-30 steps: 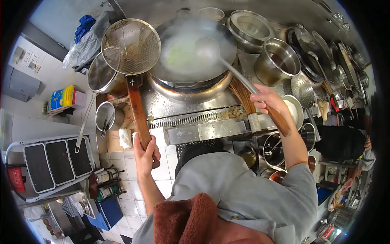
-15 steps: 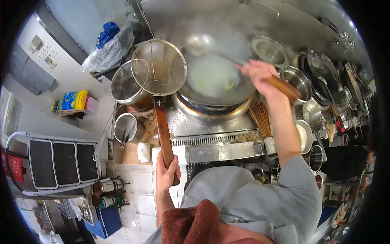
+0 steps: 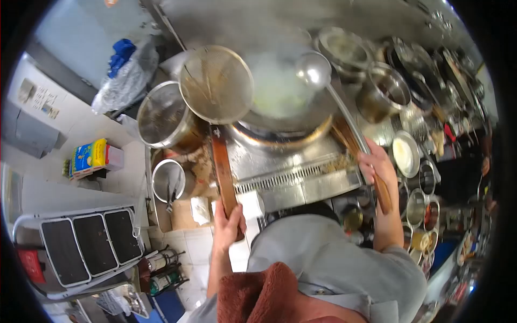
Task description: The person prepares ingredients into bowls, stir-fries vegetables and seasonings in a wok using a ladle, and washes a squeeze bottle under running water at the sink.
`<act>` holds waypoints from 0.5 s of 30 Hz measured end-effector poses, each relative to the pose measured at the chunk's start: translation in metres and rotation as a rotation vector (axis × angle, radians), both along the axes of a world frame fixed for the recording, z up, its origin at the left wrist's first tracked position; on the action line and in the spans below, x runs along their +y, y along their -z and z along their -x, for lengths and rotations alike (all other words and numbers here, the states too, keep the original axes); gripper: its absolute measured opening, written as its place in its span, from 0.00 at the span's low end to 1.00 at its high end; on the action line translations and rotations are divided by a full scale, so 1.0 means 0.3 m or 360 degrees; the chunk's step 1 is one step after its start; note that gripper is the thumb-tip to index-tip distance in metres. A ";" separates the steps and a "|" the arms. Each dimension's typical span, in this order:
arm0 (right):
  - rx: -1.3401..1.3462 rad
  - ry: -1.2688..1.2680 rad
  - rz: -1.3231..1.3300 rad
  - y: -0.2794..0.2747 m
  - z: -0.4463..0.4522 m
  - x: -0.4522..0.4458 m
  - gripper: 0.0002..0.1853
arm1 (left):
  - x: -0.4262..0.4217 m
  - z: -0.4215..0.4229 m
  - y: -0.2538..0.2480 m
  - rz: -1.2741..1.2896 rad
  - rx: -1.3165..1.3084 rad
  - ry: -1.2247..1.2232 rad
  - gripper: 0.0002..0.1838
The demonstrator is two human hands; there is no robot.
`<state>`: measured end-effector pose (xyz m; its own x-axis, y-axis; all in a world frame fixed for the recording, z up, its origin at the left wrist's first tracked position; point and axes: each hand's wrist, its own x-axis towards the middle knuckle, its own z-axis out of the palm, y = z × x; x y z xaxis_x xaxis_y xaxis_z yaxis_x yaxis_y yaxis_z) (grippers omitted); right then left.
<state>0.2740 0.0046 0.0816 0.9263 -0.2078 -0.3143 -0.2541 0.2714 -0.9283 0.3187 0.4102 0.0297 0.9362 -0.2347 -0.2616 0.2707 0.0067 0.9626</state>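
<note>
My left hand [image 3: 229,222] is wrapped round the wooden handle of a round mesh strainer [image 3: 216,85], which is held up at the left side of the wok. In my right hand [image 3: 378,164] is the handle of a long metal ladle [image 3: 314,70]; its bowl hangs over the right part of the wok. Steam rises from the wok [image 3: 318,110] and blurs the pale green contents [image 3: 283,99]. Beneath the wok is a round metal burner ring [image 3: 285,141]. A bamboo brush [image 3: 344,135] lies partly behind the ladle's shaft.
Left of the wok stand a large pot [image 3: 163,116] and a small metal container [image 3: 168,180]. Metal bowls [image 3: 344,48] and a deep pot [image 3: 383,91] are at the back right. A white bowl [image 3: 405,154] sits right of my right hand. A folding step stool [image 3: 86,245] is at lower left.
The ladle has swung from the wok's far side to the right, and my right hand has come down and nearer my body. The strainer stays in my left hand. The view has shifted.
</note>
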 end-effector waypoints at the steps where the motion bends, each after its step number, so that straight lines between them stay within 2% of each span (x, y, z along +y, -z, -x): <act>1: 0.0016 -0.0061 0.0046 -0.008 0.001 0.008 0.32 | -0.003 -0.021 0.003 -0.0096 -0.0016 0.0030 0.09; 4: 0.0050 -0.0239 0.0160 -0.004 -0.019 -0.018 0.32 | -0.032 -0.056 0.002 0.0101 -0.0031 0.0099 0.06; 11: 0.0104 -0.0416 0.0177 -0.027 -0.039 -0.073 0.30 | -0.169 -0.005 0.065 0.0187 -0.0055 -0.0031 0.09; 14: 0.0155 -0.0455 -0.0017 -0.042 -0.051 -0.095 0.28 | -0.197 0.015 0.065 0.0158 -0.0133 -0.0083 0.09; 15: 0.0176 -0.0449 -0.0304 -0.046 -0.053 -0.107 0.26 | -0.202 0.025 0.062 0.0156 -0.0136 -0.0107 0.09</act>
